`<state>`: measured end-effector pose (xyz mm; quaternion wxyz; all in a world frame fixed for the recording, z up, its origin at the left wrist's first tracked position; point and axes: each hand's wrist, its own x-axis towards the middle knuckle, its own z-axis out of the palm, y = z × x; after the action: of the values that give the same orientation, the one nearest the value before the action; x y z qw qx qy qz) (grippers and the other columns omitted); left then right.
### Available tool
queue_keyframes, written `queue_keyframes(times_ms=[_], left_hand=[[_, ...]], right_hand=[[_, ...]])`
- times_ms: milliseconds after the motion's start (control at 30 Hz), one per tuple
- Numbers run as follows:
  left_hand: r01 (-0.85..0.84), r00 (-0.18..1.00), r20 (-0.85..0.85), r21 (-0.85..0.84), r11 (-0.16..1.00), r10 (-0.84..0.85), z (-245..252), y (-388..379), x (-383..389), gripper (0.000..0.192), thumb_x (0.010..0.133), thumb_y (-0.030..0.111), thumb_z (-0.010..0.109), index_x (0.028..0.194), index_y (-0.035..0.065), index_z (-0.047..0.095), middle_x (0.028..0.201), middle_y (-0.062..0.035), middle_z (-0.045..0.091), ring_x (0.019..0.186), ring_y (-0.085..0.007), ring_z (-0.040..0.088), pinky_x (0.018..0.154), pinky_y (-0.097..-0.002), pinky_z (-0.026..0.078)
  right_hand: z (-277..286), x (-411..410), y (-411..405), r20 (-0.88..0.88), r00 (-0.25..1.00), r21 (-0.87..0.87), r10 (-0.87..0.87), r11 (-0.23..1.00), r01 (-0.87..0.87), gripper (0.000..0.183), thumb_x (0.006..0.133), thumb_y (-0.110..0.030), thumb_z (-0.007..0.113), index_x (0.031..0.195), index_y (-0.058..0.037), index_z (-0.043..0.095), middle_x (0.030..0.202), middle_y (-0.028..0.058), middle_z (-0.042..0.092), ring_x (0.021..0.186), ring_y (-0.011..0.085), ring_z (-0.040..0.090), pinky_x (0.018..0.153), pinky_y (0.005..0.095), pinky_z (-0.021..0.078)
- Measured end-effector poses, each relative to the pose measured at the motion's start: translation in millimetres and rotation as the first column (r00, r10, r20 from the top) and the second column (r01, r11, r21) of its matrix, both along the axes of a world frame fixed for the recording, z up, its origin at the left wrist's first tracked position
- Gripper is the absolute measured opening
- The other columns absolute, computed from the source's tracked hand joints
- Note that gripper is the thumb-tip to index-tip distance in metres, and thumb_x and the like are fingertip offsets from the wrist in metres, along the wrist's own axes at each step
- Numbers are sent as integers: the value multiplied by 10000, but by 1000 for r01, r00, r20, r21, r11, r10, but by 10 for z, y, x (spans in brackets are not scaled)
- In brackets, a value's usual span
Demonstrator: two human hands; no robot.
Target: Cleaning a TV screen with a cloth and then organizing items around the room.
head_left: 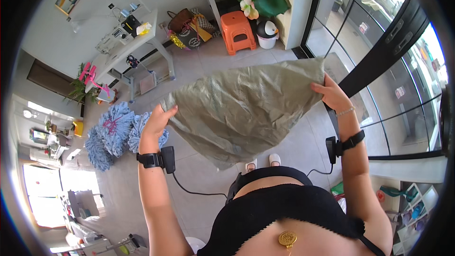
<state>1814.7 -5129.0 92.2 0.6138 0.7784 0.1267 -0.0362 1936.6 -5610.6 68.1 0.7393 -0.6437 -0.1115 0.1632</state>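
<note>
A crinkled grey-green woven plastic sheet or sack [241, 110] spans the space before me, held up off the tiled floor. My left hand [156, 122] grips its left upper corner, thumb on the near face. At the other end, my right hand [332, 92] pinches the right upper corner between thumb and fingers. Between the hands the material sags, its lower edge hanging above my feet in light shoes [274, 160]. Whether it is a sack or a flat sheet I cannot tell.
Blue fabric bundles [115, 124] lie on the floor at left. Beyond are a sewing machine table [156, 28], bags [192, 30], an orange plastic stool [237, 32] and a penguin-shaped bin [267, 35]. A black-framed glass door [384, 57] stands at right.
</note>
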Motion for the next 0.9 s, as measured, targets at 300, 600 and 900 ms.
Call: queue_keyframes(times_ms=[300, 600, 900], left_hand=[[-234, 910, 256, -336, 912, 328, 92, -132, 374, 438, 792, 12, 570, 1184, -21, 377, 994, -74, 562, 865, -157, 556, 749, -264, 431], [-24, 956, 291, 224, 974, -43, 48, -275, 532, 460, 687, -39, 618, 1119, 96, 530, 900, -67, 603, 777, -129, 577, 693, -235, 447], [-122, 952, 245, 854, 506, -185, -39, -353, 362, 187, 595, 84, 696, 767, 74, 626, 788, -73, 579, 753, -249, 566, 649, -329, 453]], right_hand=[[324, 231, -240, -32, 970, 329, -243, 913, 239, 535, 803, -19, 560, 1290, -23, 339, 1044, 87, 555, 927, 174, 557, 807, 301, 439], [721, 163, -335, 303, 953, -373, 6, 921, 112, 571, 665, 25, 619, 1207, -60, 463, 1162, 70, 486, 1055, 178, 463, 905, 267, 364], [541, 205, -457, 361, 881, -912, 306, 316, 263, 292, 600, -43, 686, 881, -12, 612, 1111, 147, 487, 893, 294, 526, 733, 343, 428]])
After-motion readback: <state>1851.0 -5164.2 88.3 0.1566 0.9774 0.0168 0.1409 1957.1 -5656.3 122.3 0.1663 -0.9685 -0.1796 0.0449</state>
